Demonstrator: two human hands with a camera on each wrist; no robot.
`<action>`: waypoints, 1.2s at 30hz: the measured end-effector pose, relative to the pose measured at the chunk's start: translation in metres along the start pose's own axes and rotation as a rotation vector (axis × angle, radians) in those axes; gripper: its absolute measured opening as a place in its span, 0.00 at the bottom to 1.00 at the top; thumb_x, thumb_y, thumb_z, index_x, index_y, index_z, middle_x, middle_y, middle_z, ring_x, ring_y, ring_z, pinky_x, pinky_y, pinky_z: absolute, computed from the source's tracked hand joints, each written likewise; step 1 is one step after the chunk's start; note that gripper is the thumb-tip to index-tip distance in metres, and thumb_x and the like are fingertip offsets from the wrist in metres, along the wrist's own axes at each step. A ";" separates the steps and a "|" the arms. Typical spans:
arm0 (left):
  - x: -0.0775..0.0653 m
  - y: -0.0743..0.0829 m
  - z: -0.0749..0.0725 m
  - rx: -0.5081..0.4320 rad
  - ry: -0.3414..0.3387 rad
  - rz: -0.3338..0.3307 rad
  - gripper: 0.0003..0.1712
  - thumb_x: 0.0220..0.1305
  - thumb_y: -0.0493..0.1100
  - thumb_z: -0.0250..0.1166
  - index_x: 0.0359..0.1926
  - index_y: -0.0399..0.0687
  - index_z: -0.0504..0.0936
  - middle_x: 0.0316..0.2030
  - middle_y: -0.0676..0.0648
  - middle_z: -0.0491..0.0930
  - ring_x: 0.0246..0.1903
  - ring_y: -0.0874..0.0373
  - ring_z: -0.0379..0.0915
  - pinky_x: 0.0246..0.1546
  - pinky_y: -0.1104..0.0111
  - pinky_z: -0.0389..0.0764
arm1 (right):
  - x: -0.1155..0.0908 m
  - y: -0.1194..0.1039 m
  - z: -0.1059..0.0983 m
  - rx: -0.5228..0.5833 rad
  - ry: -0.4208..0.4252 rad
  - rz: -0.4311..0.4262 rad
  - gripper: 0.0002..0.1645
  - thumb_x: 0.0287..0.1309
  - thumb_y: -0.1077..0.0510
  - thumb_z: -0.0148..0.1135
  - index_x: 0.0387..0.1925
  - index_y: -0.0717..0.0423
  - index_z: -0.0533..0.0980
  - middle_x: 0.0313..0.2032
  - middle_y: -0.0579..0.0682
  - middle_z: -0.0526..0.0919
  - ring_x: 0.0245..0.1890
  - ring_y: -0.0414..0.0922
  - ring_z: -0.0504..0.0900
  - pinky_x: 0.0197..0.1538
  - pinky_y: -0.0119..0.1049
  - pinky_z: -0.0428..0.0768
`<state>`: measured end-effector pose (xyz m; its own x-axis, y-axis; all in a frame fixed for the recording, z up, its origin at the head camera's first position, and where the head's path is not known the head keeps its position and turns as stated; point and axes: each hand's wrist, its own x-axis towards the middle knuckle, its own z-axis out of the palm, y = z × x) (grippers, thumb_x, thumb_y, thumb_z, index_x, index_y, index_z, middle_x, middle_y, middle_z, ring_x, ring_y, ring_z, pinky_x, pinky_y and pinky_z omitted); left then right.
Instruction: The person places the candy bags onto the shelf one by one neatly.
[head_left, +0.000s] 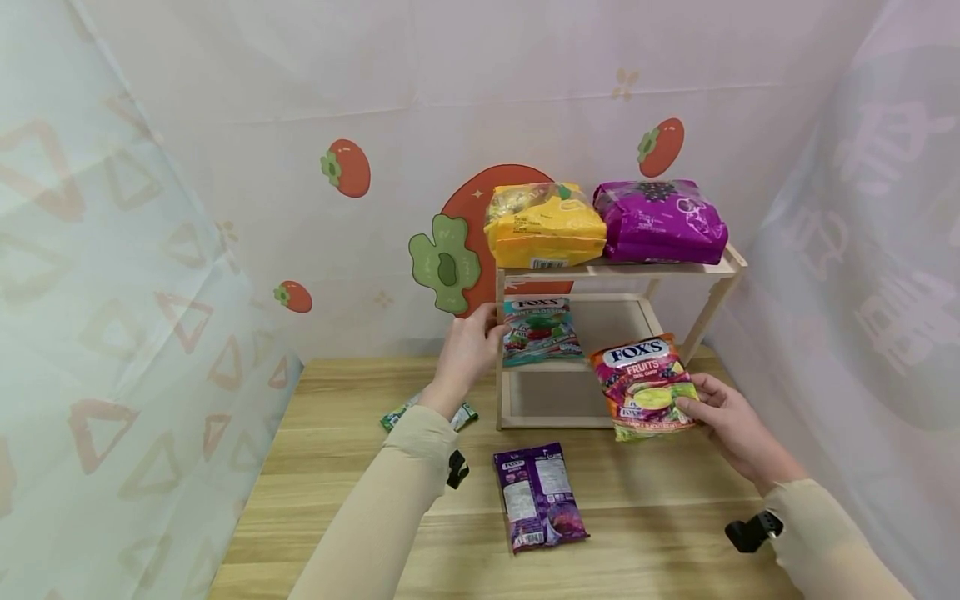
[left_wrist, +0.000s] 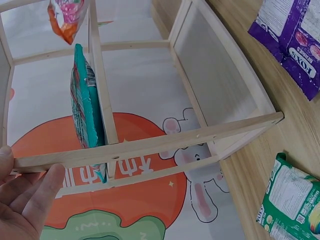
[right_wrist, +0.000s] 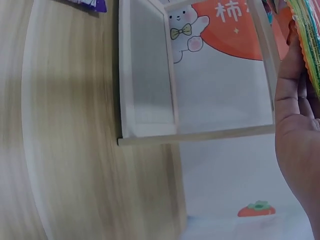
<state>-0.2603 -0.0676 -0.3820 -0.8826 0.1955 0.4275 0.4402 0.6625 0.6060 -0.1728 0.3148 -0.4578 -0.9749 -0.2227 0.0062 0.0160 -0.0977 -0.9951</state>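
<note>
My right hand (head_left: 723,417) pinches an orange and pink bag of fruit candy (head_left: 647,385) by its right edge, in front of the wooden shelf rack (head_left: 501,392). In the right wrist view, the same bag (right_wrist: 309,42) shows edge-on beside the fingers. My left hand (head_left: 467,354) grips the rack's left front post, and in the left wrist view its thumb and fingers lie on both sides of that post (left_wrist: 150,146). On the middle shelf, close to the left hand, a teal bag of mint candy (head_left: 538,331) stands upright against the post side.
A yellow candy bag (head_left: 547,229) and a purple one (head_left: 660,223) sit side by side on the top shelf. Flat on the table (head_left: 337,483) lie a purple berry candy bag (head_left: 542,498) and a green candy bag (left_wrist: 290,197), partly behind the left wrist.
</note>
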 end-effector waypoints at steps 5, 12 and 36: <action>0.000 0.000 0.001 -0.002 0.002 -0.002 0.09 0.64 0.43 0.61 0.44 0.46 0.78 0.37 0.48 0.83 0.33 0.57 0.80 0.35 0.64 0.79 | 0.005 0.002 0.001 0.052 0.047 0.018 0.14 0.65 0.66 0.50 0.52 0.59 0.65 0.39 0.49 0.82 0.33 0.41 0.81 0.29 0.31 0.78; 0.001 -0.001 0.001 -0.002 0.006 -0.001 0.09 0.64 0.43 0.61 0.44 0.47 0.78 0.37 0.49 0.83 0.34 0.56 0.80 0.36 0.63 0.79 | 0.009 0.004 0.006 0.110 0.070 0.044 0.16 0.65 0.66 0.51 0.52 0.56 0.64 0.40 0.48 0.82 0.30 0.38 0.79 0.20 0.27 0.68; 0.000 0.000 0.000 -0.001 -0.004 -0.007 0.11 0.65 0.45 0.59 0.45 0.46 0.78 0.36 0.49 0.83 0.31 0.59 0.79 0.33 0.65 0.78 | 0.018 0.011 0.014 0.454 0.103 0.023 0.31 0.66 0.66 0.47 0.66 0.54 0.48 0.50 0.54 0.74 0.47 0.45 0.79 0.44 0.33 0.78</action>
<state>-0.2600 -0.0674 -0.3816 -0.8862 0.1942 0.4206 0.4345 0.6633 0.6093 -0.1874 0.2966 -0.4670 -0.9897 -0.1350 -0.0479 0.1112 -0.5133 -0.8510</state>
